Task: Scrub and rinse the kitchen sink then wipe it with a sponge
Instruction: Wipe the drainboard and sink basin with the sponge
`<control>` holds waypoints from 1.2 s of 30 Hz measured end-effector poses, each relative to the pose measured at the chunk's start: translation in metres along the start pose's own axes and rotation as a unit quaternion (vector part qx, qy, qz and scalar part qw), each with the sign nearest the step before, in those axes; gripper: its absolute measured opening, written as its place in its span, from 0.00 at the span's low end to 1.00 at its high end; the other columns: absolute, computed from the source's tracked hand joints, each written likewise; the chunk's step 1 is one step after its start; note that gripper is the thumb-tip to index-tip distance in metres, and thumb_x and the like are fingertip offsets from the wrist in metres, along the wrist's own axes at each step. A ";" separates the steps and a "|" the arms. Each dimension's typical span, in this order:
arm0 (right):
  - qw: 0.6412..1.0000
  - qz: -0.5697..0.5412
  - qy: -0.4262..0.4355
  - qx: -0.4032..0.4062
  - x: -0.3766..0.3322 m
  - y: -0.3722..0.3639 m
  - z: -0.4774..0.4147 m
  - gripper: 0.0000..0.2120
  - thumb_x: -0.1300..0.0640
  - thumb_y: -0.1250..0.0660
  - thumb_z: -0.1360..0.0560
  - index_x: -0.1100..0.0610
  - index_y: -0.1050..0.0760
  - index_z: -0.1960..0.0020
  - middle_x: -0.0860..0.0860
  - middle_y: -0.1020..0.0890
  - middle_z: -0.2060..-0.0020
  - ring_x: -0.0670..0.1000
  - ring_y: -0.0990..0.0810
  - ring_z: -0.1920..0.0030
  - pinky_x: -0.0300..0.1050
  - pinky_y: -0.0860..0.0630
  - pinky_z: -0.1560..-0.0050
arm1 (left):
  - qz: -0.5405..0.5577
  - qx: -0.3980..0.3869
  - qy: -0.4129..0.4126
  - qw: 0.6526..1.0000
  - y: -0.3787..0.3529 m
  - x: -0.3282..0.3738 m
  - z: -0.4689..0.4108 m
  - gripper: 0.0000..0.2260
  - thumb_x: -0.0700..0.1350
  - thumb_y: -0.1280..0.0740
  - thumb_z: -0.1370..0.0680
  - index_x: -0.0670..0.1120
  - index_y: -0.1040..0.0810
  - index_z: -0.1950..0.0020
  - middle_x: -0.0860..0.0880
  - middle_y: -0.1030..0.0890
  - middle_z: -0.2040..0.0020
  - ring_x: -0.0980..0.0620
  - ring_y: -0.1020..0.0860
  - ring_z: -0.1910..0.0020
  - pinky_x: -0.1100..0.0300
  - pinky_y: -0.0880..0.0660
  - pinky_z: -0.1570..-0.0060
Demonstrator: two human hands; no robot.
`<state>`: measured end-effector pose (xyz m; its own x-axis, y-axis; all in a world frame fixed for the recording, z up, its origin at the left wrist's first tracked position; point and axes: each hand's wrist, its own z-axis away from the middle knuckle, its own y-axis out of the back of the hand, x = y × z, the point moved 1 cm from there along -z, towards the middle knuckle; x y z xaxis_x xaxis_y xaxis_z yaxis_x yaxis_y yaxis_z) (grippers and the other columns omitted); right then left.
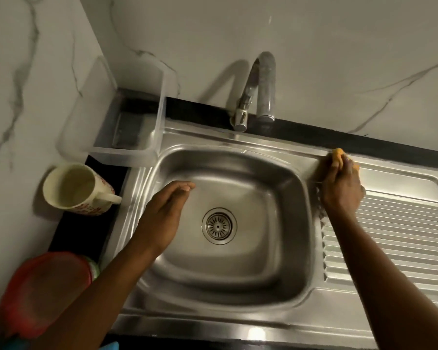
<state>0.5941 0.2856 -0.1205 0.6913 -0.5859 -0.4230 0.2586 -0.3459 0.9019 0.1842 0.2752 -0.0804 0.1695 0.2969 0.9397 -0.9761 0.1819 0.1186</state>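
Observation:
A stainless steel sink (299, 218) fills the middle of the view, with a round drain strainer (219, 225) in its basin. My right hand (341, 188) grips a yellow sponge (337, 155) and holds it on the sink's back rim, at the far left corner of the ribbed drainboard (390, 238). My left hand (166, 210) hovers over the left side of the basin with straight fingers and holds nothing. The chrome faucet (263, 87) stands behind the basin; no water runs from it.
A clear plastic container (127, 127) sits at the back left corner. A cream mug (74, 190) stands on the black counter left of the sink. A red plastic object (43, 291) lies at the lower left. Marble walls close in behind and to the left.

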 end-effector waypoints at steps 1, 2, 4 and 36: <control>0.999 0.021 -0.014 -0.021 -0.001 -0.012 0.001 0.29 0.38 0.55 0.14 0.51 0.37 0.20 0.57 0.31 0.22 0.63 0.35 0.22 0.72 0.44 0.23 | -0.003 -0.001 0.002 1.000 0.002 0.000 -0.002 0.14 0.58 0.39 0.23 0.59 0.17 0.43 0.64 0.16 0.43 0.60 0.19 0.39 0.53 0.26 0.31; 0.999 0.038 -0.011 -0.034 -0.006 -0.026 0.007 0.29 0.40 0.55 0.14 0.53 0.40 0.18 0.58 0.36 0.19 0.64 0.41 0.19 0.71 0.49 0.21 | -0.003 -0.001 0.003 1.000 0.005 0.000 -0.005 0.14 0.58 0.39 0.23 0.59 0.17 0.44 0.64 0.16 0.44 0.61 0.19 0.40 0.54 0.26 0.32; 0.997 0.062 0.017 -0.036 -0.028 -0.050 0.025 0.29 0.45 0.54 0.13 0.57 0.46 0.16 0.60 0.43 0.17 0.65 0.48 0.18 0.66 0.52 0.19 | 0.000 0.003 0.005 1.000 0.009 0.001 -0.010 0.14 0.58 0.39 0.23 0.60 0.17 0.44 0.63 0.15 0.43 0.61 0.20 0.39 0.55 0.26 0.32; 0.443 0.589 0.663 -0.131 -0.078 -0.073 -0.029 0.30 0.47 0.43 0.16 0.47 0.46 0.16 0.44 0.45 0.17 0.51 0.56 0.16 0.60 0.64 0.18 | 0.006 0.006 0.029 1.000 -0.009 -0.019 0.031 0.14 0.57 0.40 0.21 0.58 0.17 0.42 0.61 0.16 0.41 0.59 0.20 0.36 0.49 0.28 0.27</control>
<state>0.5405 0.3774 -0.1507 0.1947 0.7589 0.6214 -0.8587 -0.1743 0.4820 0.1856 0.2391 -0.0892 0.1641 0.3531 0.9211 -0.9797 0.1673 0.1104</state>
